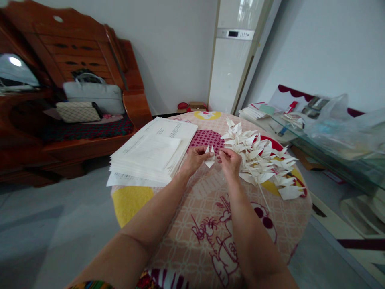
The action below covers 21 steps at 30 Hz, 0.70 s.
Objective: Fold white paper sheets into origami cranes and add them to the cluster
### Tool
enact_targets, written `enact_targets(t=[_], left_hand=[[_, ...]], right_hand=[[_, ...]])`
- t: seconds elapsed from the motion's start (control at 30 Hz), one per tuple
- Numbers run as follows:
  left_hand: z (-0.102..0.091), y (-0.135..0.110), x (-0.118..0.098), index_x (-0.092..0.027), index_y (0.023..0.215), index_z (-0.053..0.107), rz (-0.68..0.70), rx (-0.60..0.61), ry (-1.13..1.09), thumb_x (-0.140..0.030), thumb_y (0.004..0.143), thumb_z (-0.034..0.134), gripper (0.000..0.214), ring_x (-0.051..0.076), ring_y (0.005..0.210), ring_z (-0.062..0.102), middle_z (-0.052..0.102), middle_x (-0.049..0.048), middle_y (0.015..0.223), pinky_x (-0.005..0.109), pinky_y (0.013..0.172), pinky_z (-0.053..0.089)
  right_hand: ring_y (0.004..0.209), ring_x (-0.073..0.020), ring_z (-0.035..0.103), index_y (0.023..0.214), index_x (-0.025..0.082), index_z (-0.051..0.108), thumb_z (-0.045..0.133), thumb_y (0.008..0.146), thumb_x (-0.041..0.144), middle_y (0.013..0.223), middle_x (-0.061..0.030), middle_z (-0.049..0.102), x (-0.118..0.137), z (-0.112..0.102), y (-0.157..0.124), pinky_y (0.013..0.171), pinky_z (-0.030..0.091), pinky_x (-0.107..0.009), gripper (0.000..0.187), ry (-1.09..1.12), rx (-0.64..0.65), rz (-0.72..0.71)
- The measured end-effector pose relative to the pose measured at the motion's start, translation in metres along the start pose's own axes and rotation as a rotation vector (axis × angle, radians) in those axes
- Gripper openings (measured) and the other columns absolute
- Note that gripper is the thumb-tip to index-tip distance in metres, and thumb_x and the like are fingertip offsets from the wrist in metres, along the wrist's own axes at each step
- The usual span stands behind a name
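Note:
Between the thumb and fingers of my left hand (pixel 194 160) is a small piece of folded white paper (pixel 209 157) with two upright points. My right hand (pixel 230 160) is pinched just to the right of it; whatever its fingertips hold, if anything, is too small to make out. Close by on the right lies a spread of folded white paper cranes (pixel 258 154). To the left of my hands sits a thick stack of printed paper (pixel 144 134), topped by a smaller blank sheet (pixel 161 151).
A patterned cloth covers the round table (pixel 192 224). Behind it on the left stands a carved wooden bench (pixel 75 36) with bags on it. At right, a glass-topped stand (pixel 325 140) bears plastic bags and papers. A tall white cabinet unit (pixel 231 68) is at the back.

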State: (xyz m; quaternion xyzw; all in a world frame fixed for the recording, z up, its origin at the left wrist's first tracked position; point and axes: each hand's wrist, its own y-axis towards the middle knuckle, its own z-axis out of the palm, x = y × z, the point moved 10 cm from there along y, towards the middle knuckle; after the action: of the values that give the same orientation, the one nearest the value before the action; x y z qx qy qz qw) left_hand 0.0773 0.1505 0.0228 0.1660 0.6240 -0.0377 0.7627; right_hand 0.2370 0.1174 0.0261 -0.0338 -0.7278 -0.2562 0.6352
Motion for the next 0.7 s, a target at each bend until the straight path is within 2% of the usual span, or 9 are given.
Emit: enact_targets(t=[0.1, 0.2, 0.37, 0.5, 0.7], left_hand=[[0.0, 0.001, -0.002, -0.013, 0.072, 0.071, 0.045, 0.006, 0.084, -0.038, 0.067, 0.083, 0.028, 0.009, 0.055, 0.049, 0.061, -0.0015, 0.063, 0.022, 0.053, 0.035], [0.0, 0.0, -0.009, -0.013, 0.071, 0.071, 0.102, -0.012, 0.211, -0.04, 0.071, 0.079, 0.028, 0.01, 0.057, 0.05, 0.06, -0.001, 0.063, 0.022, 0.054, 0.035], [0.001, -0.006, -0.028, -0.014, 0.073, 0.073, 0.228, -0.05, 0.46, -0.036, 0.079, 0.072, 0.023, 0.013, 0.063, 0.053, 0.064, 0.0012, 0.066, 0.025, 0.059, 0.036], [0.005, -0.011, -0.041, -0.016, 0.07, 0.071, 0.331, -0.077, 0.585, -0.032, 0.082, 0.068, 0.021, 0.014, 0.064, 0.054, 0.066, 0.0014, 0.067, 0.026, 0.062, 0.036], [0.008, -0.013, -0.046, -0.016, 0.07, 0.07, 0.393, -0.097, 0.724, -0.03, 0.084, 0.066, 0.021, 0.013, 0.064, 0.054, 0.066, 0.0011, 0.067, 0.025, 0.062, 0.037]], right_hand=[[0.069, -0.0196, 0.067, 0.082, 0.021, 0.076, 0.066, 0.075, 0.038, 0.077, -0.0039, 0.073, 0.022, 0.002, -0.003, 0.062, 0.053, -0.03, 0.021, -0.008, 0.023, -0.104], [0.068, -0.019, 0.065, 0.079, 0.021, 0.075, 0.067, 0.073, 0.036, 0.073, -0.0032, 0.072, 0.03, 0.006, -0.006, 0.063, 0.052, -0.03, 0.018, -0.004, 0.044, -0.097], [0.065, -0.0177, 0.063, 0.075, 0.02, 0.071, 0.069, 0.07, 0.038, 0.07, -0.0024, 0.07, 0.025, 0.008, -0.007, 0.059, 0.051, -0.028, 0.019, 0.023, 0.047, -0.034], [0.058, -0.0149, 0.059, 0.072, 0.019, 0.069, 0.069, 0.07, 0.037, 0.065, -0.0004, 0.066, 0.026, 0.008, -0.007, 0.057, 0.048, -0.026, 0.018, 0.029, 0.066, -0.039], [0.055, -0.0135, 0.055, 0.075, 0.018, 0.068, 0.072, 0.068, 0.037, 0.061, 0.0018, 0.063, 0.023, 0.008, -0.005, 0.054, 0.046, -0.025, 0.021, 0.028, 0.061, -0.057]])
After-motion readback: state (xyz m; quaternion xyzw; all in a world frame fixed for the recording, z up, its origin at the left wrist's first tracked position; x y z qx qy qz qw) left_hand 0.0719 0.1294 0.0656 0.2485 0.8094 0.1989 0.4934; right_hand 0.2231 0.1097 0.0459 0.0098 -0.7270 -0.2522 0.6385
